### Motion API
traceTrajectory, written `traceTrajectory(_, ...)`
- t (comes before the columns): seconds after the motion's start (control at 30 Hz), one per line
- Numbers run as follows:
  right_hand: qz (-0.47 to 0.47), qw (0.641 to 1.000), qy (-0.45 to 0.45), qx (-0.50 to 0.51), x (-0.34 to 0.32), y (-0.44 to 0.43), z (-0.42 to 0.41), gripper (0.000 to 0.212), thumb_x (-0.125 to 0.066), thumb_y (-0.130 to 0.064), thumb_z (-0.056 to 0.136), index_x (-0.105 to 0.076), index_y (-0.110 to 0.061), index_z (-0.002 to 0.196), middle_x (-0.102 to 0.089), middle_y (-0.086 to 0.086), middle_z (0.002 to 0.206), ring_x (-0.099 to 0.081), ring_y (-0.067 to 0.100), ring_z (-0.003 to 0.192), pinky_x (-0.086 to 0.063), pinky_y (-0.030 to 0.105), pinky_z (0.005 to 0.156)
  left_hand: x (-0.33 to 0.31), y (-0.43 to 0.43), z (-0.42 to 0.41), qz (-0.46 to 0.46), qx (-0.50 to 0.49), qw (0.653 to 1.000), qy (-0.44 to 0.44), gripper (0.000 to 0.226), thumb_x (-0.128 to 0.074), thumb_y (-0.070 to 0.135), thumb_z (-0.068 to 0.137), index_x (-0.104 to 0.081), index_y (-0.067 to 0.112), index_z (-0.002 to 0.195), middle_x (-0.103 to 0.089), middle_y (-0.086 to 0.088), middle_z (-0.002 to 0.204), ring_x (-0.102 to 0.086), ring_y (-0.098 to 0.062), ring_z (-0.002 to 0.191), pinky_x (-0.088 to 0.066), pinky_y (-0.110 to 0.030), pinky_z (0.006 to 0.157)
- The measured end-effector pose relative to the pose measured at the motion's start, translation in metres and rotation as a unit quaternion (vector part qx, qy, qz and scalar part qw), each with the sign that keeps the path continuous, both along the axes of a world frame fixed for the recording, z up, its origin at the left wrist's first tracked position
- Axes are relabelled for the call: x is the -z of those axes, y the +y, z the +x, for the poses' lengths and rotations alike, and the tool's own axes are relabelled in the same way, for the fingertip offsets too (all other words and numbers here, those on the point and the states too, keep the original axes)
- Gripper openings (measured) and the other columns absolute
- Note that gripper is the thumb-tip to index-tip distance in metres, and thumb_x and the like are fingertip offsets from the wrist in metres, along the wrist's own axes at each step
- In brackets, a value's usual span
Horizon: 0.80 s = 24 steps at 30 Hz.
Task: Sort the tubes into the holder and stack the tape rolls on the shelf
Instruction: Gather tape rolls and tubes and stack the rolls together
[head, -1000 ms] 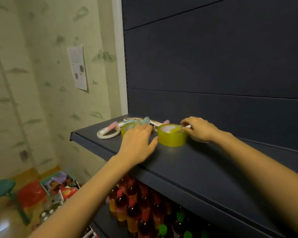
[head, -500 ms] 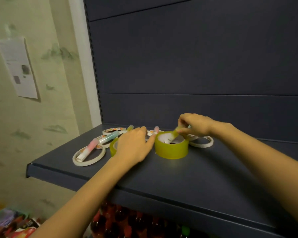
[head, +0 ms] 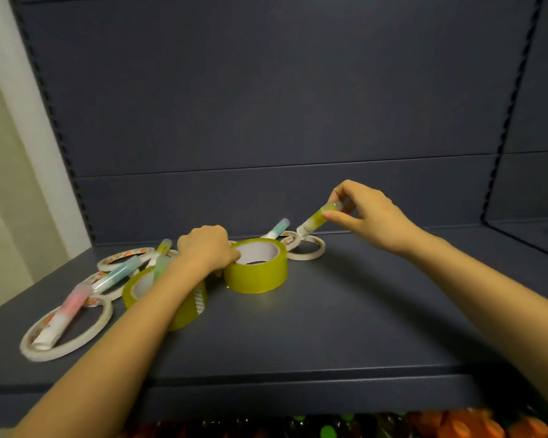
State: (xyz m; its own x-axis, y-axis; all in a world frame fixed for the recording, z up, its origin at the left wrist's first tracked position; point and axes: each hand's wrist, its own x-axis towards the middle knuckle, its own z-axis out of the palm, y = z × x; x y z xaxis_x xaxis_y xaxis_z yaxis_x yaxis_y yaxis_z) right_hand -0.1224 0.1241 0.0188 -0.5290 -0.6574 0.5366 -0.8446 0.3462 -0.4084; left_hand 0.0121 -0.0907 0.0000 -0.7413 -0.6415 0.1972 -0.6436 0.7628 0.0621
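On the dark shelf [head: 314, 327] a wide yellow tape roll [head: 256, 267] stands flat in the middle. My left hand [head: 207, 248] grips its left rim with curled fingers. My right hand [head: 366, 213] pinches a yellow-green tube [head: 318, 219] and holds it tilted in the air above a thin white tape ring [head: 306, 246]. A second yellow roll [head: 184, 306] lies partly under my left forearm. A pink tube [head: 64, 311] lies across a large white ring [head: 67, 331] at the left. A teal tube [head: 117, 275] and another teal tube [head: 276, 229] lie among the rings.
More thin patterned rings [head: 121, 257] lie at the back left, with a small yellow tube [head: 162, 248] beside them. The shelf's dark back panel [head: 266, 105] rises close behind. Bottles [head: 456, 426] fill the shelf below. A pale wall is at the left.
My right hand has lifted the yellow-green tube out of the yellow roll's core and carried it up and to the right. My left hand has closed on the roll's rim. My view turned right.
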Motion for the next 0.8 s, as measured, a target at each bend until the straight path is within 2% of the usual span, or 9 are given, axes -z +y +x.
traceTrajectory(0.07,0.000,1.000,-0.001,0.023,0.002,0.014,-0.003,0.022,-0.059,-0.040,0.088,-0.051,-0.022,0.097,-0.062,-0.003,0.103,-0.060,0.020,0.091,-0.051,0.047,0.083,-0.001,0.002,-0.001,0.006,0.008,1.000,0.009,0.027,-0.052,0.032,0.086,-0.045,0.015,0.067,-0.062,-0.006,0.079,-0.058,-0.029,0.092,-0.036,-0.032,0.072)
traceTrajectory(0.2,0.000,0.998,-0.004,0.061,0.005,0.045,-0.009,0.021,-0.060,-0.039,0.088,-0.052,-0.022,0.098,-0.062,-0.003,0.103,-0.060,0.021,0.093,-0.051,0.048,0.084,-0.011,0.013,-0.002,-0.014,0.024,0.999,0.029,0.035,-0.054,0.037,0.087,-0.041,0.017,0.062,-0.051,-0.003,0.076,-0.047,-0.026,0.080,-0.035,-0.032,0.070)
traceTrajectory(0.3,-0.014,0.997,-0.011,0.082,0.007,0.073,-0.013,0.020,-0.061,-0.036,0.088,-0.054,-0.021,0.098,-0.063,-0.003,0.104,-0.061,0.021,0.093,-0.050,0.048,0.084,-0.024,0.033,-0.007,-0.047,0.040,0.997,0.041,0.038,-0.055,0.042,0.087,-0.043,0.017,0.061,-0.048,-0.001,0.070,-0.046,-0.026,0.077,-0.034,-0.032,0.066)
traceTrajectory(0.4,-0.029,0.995,-0.008,0.098,0.013,0.110,-0.015,0.018,-0.062,-0.036,0.087,-0.055,-0.023,0.097,-0.063,-0.005,0.101,-0.062,0.019,0.091,-0.052,0.046,0.082,-0.037,0.062,-0.017,-0.060,0.065,0.994,0.065,0.034,-0.055,0.042,0.086,-0.052,0.013,0.068,-0.053,-0.003,0.075,-0.047,-0.027,0.077,-0.033,-0.032,0.067)
traceTrajectory(0.57,-0.044,0.988,0.000,0.146,0.016,0.195,-0.024,0.013,-0.064,-0.033,0.087,-0.056,-0.027,0.095,-0.062,-0.009,0.096,-0.061,0.014,0.086,-0.053,0.039,0.078,-0.042,0.136,-0.047,-0.025,0.127,0.988,0.081,0.037,-0.054,0.038,0.085,-0.057,0.012,0.059,-0.061,-0.002,0.064,-0.051,-0.022,0.068,-0.032,-0.030,0.064)
traceTrajectory(0.7,-0.060,0.983,0.002,0.174,0.016,0.270,-0.031,0.013,-0.064,-0.025,0.088,-0.058,-0.019,0.098,-0.060,-0.007,0.090,-0.059,0.008,0.078,-0.046,0.016,0.065,-0.040,0.212,-0.077,-0.005,0.170,0.981,0.088,0.041,-0.054,0.036,0.084,-0.058,0.013,0.050,-0.058,0.001,0.057,-0.049,-0.020,0.064,-0.032,-0.030,0.062)
traceTrajectory(0.8,-0.067,0.980,-0.001,0.190,0.016,0.323,-0.034,0.009,-0.064,-0.020,0.088,-0.057,-0.017,0.094,-0.060,-0.008,0.087,-0.060,0.012,0.078,-0.048,0.018,0.066,-0.036,0.268,-0.097,-0.002,0.197,0.975,0.100,0.042,-0.053,0.036,0.084,-0.055,0.014,0.049,-0.057,0.002,0.054,-0.045,-0.013,0.057,-0.028,-0.027,0.054)
